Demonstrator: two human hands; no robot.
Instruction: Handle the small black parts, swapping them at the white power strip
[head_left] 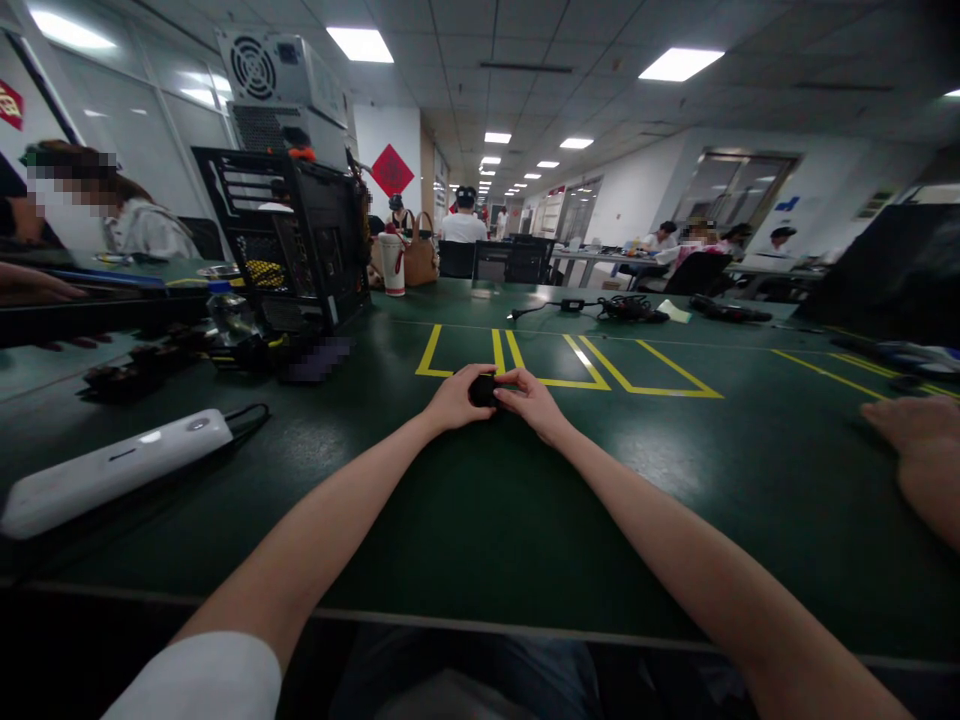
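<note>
Both my arms reach forward over a dark green table (480, 500). My left hand (454, 398) and my right hand (531, 398) meet near the table's middle. Both close their fingers around one small black object (484, 389), which sits low at the table surface. What the object is I cannot make out. Just beyond my hands, yellow tape lines (570, 365) mark boxes on the table.
A white power strip (112, 468) lies at the near left. An open black computer case (289, 240) with a power supply on top stands at the back left. Cables and an adapter (626, 308) lie farther back. Another person's hand (919, 450) rests at the right edge. Other people sit around.
</note>
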